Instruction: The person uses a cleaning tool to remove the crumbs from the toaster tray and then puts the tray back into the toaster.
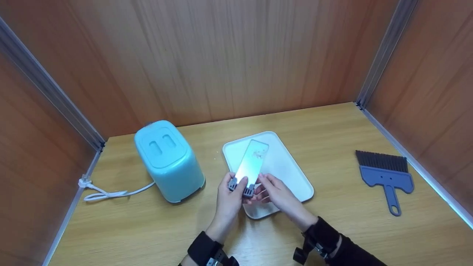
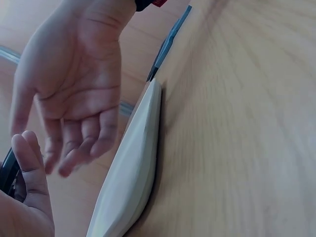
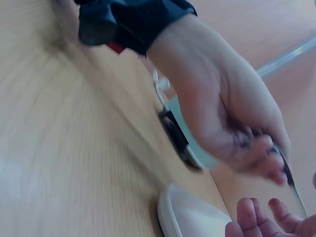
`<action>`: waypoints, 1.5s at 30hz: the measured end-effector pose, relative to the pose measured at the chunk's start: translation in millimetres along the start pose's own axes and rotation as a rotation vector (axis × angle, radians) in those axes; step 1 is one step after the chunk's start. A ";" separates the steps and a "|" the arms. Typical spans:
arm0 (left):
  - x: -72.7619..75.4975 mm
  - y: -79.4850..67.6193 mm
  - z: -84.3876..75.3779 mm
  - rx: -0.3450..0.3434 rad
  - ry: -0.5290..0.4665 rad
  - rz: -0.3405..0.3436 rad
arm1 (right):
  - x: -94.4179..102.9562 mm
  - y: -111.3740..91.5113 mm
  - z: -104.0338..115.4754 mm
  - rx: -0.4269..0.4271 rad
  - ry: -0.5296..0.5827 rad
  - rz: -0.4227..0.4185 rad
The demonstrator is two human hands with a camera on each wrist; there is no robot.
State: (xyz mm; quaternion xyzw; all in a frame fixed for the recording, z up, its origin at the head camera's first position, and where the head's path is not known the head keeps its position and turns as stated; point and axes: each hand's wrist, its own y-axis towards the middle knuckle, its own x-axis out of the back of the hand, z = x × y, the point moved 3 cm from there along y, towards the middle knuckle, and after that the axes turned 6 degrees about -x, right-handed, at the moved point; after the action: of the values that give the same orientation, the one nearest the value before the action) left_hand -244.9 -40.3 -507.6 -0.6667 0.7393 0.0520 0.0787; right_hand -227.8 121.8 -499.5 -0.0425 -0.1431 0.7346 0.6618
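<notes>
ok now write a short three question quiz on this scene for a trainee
1. In the head view, which side of the white tray is the light blue appliance on? a) right b) left c) near
2. True or false: in that view, the brush has its handle pointing toward the bottom edge.
3. Which hand grips the slotted end of the flat panel?

Key: 1 b; 2 true; 3 left hand.

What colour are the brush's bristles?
Black; the bristles show best in the head view.

Black wristbands (image 1: 322,234); black sleeve (image 1: 355,253)
</notes>
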 end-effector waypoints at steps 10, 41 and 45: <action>12.2 4.0 -1.9 0.044 -0.004 0.012 | 74.4 6.4 -5.6 -0.118 0.029 -0.137; 20.0 3.6 3.5 0.081 0.015 -0.039 | 304.5 -67.8 -86.1 -0.230 -0.818 -0.637; 20.2 3.3 3.3 0.087 0.015 -0.035 | 312.7 -72.8 -88.7 -0.310 -0.763 -0.604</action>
State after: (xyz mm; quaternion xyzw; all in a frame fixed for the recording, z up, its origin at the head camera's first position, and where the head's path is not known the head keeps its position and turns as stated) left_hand -250.1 -59.1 -514.7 -0.6759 0.7297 0.0135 0.1029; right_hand -173.3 449.3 -525.2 0.1743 -0.4878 0.4437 0.7313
